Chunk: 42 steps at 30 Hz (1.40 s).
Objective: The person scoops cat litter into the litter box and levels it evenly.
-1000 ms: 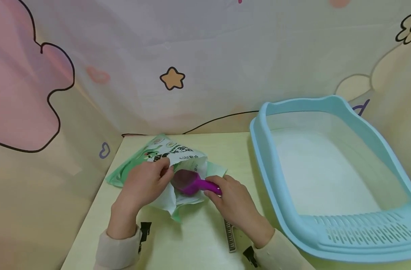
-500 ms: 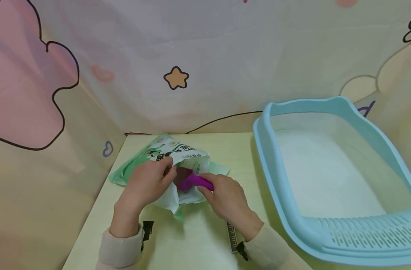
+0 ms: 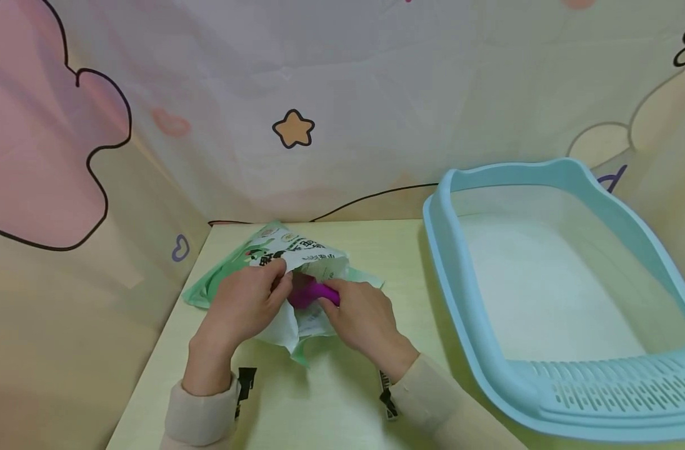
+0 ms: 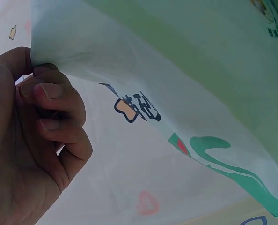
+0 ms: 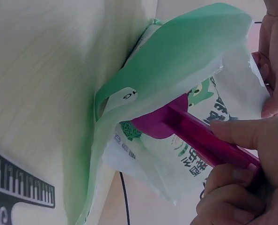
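Note:
A green and white plastic bag point(image 3: 221, 275) with dark printed characters lies on the table at the left, its mouth facing right. My left hand point(image 3: 247, 300) pinches the edge of that mouth between thumb and curled fingers; the left wrist view shows the bag's edge point(image 4: 73, 61) held at the fingertips. In my right hand point(image 3: 365, 319) is the handle of a purple scoop point(image 3: 305, 292), its fingers curled round it. The scoop's head point(image 5: 160, 122) is inside the mouth of the bag, partly hidden by the bag's wall.
To the right stands a large light-blue litter box point(image 3: 460, 287) with a slotted front ledge. A black and white ruler-like strip point(image 3: 386, 381) lies on the table under my right forearm. Printed cloth point(image 3: 365, 112) hangs behind the table and along its sides.
My right hand has moved left and pushed the scoop deeper into the bag, so less of the scoop shows. My left hand keeps its hold on the bag's edge.

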Motion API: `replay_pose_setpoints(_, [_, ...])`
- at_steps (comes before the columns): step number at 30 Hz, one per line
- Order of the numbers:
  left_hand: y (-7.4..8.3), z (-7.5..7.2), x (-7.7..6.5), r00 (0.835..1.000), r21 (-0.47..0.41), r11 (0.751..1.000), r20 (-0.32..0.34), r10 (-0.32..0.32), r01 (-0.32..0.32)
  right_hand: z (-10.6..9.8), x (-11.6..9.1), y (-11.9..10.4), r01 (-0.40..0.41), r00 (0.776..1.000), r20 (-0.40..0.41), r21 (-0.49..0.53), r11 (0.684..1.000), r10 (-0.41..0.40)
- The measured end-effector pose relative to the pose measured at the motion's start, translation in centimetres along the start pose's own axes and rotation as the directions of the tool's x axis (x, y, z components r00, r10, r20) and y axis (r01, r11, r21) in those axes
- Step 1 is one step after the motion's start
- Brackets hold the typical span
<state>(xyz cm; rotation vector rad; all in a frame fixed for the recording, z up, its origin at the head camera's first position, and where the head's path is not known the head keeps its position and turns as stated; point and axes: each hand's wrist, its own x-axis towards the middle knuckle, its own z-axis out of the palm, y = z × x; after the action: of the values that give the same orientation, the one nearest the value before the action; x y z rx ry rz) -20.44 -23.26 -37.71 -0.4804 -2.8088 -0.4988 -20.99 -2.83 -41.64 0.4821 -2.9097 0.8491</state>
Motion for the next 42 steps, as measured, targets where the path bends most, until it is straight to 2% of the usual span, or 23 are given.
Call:
replay_pose_setpoints(6, [0.0,0.0,0.0,1.0,0.008,1.0,-0.003,-0.004,0.004,0.5,1.0,-0.5,-0.012,1.0,0.02,0.006,1.0,0.012])
replay_pose_setpoints(19, [0.1,0.1,0.3,0.999,0.033,0.999,0.014,0.03,-0.03,2.3,2.6,-1.0,-0.066,0.995,0.074,0.022,0.998,0.064])
replay_pose_setpoints(26, [0.2,0.6,0.5,0.998,-0.005,0.998,0.03,0.061,-0.061,3.4,2.6,-1.2,-0.099,0.987,0.128,0.048,0.994,0.092])
replay_pose_setpoints(36, [0.2,1.6,1.0,0.987,-0.026,0.987,0.015,0.157,-0.157,4.8,2.5,-1.8,-0.081,0.99,0.118,0.03,0.996,0.077])
replay_pose_setpoints(42, [0.2,1.9,1.0,0.982,-0.047,0.981,0.019,0.189,-0.188,5.3,2.5,-2.2,-0.018,0.992,0.124,0.038,0.999,0.013])
